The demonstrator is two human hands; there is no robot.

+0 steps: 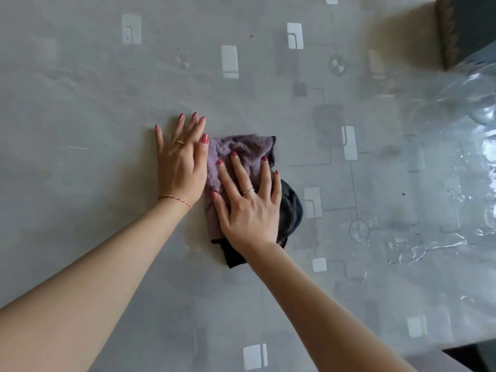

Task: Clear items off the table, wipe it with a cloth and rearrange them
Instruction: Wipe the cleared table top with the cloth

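Tabletop [107, 237]: grey, covered with a patterned cloth under clear plastic; I see the plastic wrinkle and shine along the right side.

Cloth [236, 154]: purple towelling with a dark grey or black part at its right and near edges; it lies bunched flat near the middle of the tabletop.

Right hand [249, 202]: fingers spread and straight, palm pressed down on the cloth, a ring on one finger. It grips nothing that I can see.

Left hand [182, 159]: flat on the bare tabletop just left of the cloth, fingers straight and pointing far, thumb side touching the cloth's left edge; a ring and a thin wrist cord show.

Dark object with a patterned edge [461, 28]: at the far right corner; I cannot tell what it is.
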